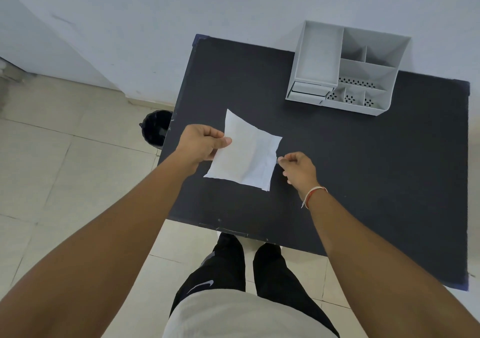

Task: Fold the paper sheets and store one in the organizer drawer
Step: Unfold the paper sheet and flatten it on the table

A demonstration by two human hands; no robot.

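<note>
A white paper sheet (246, 153), folded into a rough square, is held just above the black table (363, 168). My left hand (201, 144) pinches the sheet's left edge between thumb and fingers. My right hand (298, 167) pinches the right edge with its fingertips. A second layer of paper shows at the sheet's lower right corner. The grey organizer (348, 70) stands at the table's far right, with two small drawers (309, 92) at its front left, both pushed in.
A black waste bin (155, 128) stands on the tiled floor by the table's left edge. A white wall runs behind the table. My legs are at the table's near edge. The table's right half is bare black surface.
</note>
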